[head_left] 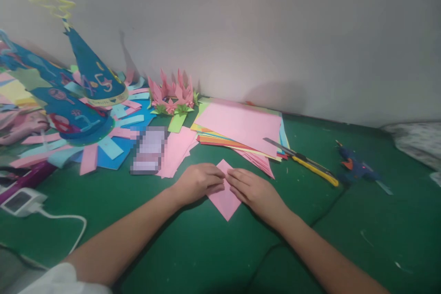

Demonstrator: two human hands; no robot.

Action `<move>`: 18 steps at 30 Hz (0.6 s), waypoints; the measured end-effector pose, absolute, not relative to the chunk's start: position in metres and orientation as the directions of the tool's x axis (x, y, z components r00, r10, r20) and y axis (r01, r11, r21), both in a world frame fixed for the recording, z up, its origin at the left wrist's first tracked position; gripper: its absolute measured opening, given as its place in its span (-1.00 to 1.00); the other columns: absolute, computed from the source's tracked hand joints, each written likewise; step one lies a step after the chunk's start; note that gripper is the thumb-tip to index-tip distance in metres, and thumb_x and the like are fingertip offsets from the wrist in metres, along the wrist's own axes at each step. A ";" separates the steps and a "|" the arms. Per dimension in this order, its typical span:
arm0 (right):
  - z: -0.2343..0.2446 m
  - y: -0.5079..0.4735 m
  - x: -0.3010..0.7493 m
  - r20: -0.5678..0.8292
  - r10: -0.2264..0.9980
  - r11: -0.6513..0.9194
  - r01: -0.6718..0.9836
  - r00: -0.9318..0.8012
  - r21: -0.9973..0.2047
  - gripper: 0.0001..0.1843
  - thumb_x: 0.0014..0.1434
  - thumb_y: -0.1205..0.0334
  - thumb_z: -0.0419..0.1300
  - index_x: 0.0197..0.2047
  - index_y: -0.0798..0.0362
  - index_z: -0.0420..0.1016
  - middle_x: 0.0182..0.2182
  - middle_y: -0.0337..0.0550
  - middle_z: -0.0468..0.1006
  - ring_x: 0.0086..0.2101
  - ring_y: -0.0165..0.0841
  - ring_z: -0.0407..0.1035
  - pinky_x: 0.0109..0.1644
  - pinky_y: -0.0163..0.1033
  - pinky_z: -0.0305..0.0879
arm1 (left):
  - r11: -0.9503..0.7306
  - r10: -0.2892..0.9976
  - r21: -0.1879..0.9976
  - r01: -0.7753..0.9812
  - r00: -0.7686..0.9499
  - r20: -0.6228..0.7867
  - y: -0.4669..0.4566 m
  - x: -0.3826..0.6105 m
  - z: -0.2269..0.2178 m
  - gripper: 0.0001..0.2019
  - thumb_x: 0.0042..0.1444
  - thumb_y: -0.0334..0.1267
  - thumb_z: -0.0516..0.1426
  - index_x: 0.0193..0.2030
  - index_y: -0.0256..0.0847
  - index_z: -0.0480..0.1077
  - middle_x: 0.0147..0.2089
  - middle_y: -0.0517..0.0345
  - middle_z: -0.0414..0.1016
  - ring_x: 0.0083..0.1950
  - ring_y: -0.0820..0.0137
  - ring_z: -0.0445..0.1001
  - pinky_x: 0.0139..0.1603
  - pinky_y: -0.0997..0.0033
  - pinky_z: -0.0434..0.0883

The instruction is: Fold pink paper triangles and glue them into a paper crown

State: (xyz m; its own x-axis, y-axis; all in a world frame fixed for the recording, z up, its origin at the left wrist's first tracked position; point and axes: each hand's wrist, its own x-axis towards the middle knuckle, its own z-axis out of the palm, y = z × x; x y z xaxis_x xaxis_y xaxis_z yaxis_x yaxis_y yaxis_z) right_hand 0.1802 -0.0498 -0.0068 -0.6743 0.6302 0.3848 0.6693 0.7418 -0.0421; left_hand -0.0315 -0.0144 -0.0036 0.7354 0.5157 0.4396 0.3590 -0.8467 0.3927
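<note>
A small pink paper square [225, 202] lies like a diamond on the green table, one corner toward me. My left hand [200, 181] is on its left side, fingers bent together and gripping the paper near its upper middle. From the right, my right hand [253, 190] holds the same paper, its fingertips almost meeting the left ones. The fingers hide the paper's side corners, and any crease beneath them cannot be made out. Just beyond the hands is a stack of coloured sheets [241, 124] with pink on top, and pink paper pieces [179, 151] lie to the left.
A yellow utility knife [315, 170] with its blade out lies right of the stack, near a blue glue gun [358, 165]. Left are a blurred phone [149, 151], a pink paper crown [172, 94], blue cone hats [91, 71] and a white charger [24, 202] with cable.
</note>
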 end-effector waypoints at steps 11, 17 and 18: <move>-0.003 -0.047 0.185 0.393 0.611 0.769 0.632 -0.687 -0.091 -0.69 0.28 0.32 0.00 -0.01 0.17 0.48 -0.03 -0.02 0.52 -0.02 -0.31 0.39 0.11 -0.15 0.36 | -0.832 0.554 0.351 0.429 0.662 0.504 -0.028 -0.022 -0.006 -0.76 0.23 -0.35 -0.01 -0.38 -0.26 0.43 -0.31 0.06 0.53 -0.23 0.42 0.50 -0.18 0.46 0.46; 0.000 -0.048 0.185 0.393 0.623 0.761 0.641 -0.676 -0.103 -0.69 0.28 0.33 -0.01 -0.01 0.16 0.48 -0.05 -0.01 0.53 -0.02 -0.31 0.39 0.10 -0.15 0.37 | -0.850 0.527 0.325 0.416 0.680 0.509 -0.028 -0.024 -0.005 -0.76 0.24 -0.37 -0.01 -0.38 -0.29 0.44 -0.29 0.05 0.53 -0.22 0.43 0.50 -0.17 0.48 0.46; 0.000 -0.048 0.185 0.393 0.622 0.762 0.639 -0.677 -0.106 -0.69 0.28 0.33 0.00 0.00 0.16 0.47 -0.04 -0.01 0.53 -0.02 -0.31 0.39 0.10 -0.15 0.37 | -0.854 0.520 0.318 0.411 0.688 0.507 -0.028 -0.024 -0.005 -0.75 0.24 -0.37 -0.02 -0.38 -0.29 0.44 -0.28 0.06 0.53 -0.22 0.44 0.50 -0.17 0.48 0.46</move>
State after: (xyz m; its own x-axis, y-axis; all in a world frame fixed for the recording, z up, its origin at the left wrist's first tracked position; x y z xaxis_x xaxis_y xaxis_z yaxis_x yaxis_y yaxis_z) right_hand 0.1846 -0.0478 0.0001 -0.6770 0.6224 0.3928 0.6391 0.7618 -0.1057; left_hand -0.0236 -0.0282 -0.0054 0.6877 0.5198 0.5069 0.4114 -0.8542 0.3180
